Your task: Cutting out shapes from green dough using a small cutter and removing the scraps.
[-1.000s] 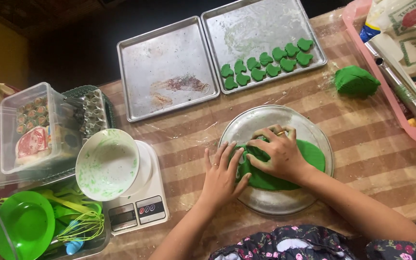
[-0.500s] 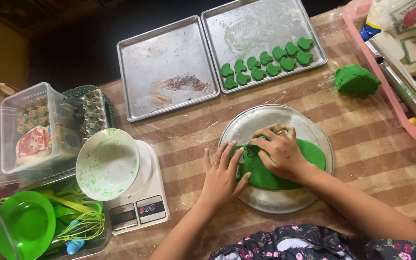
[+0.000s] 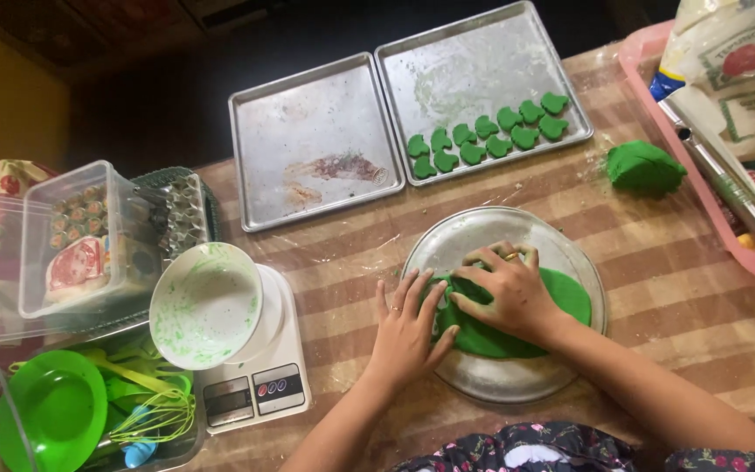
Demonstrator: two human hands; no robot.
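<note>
Overhead view of green dough flattened into a slab on a round metal plate, which rests on a checked cloth covered with clear film. The right hand lies palm down on the middle of the slab, fingers curled and bunched, pressing or pinching the surface; whether anything sits under the palm cannot be told. The left hand lies flat with fingers spread at the slab's left edge, fingertips on the dough, heel on the plate rim; it grips nothing. The dough appears soft and pliable: it drapes flat and its left part shows folds beneath the fingers. Judged from this, it is light, likely to stretch or tear if lifted by one edge, and best taken from underneath with both hands spread, or peeled slowly from the rim. It looks matte and not slippery, perhaps slightly tacky. A second dough lump sits well apart toward the upper right, near a pink tray holding packets. Behind the plate stand two baking trays: the left tray holds no pieces and bears smears, the right tray carries two rows of small green cut-outs. At left, a white bowl streaked green sits on a kitchen scale, beside clear tubs and a green bowl with utensils
</note>
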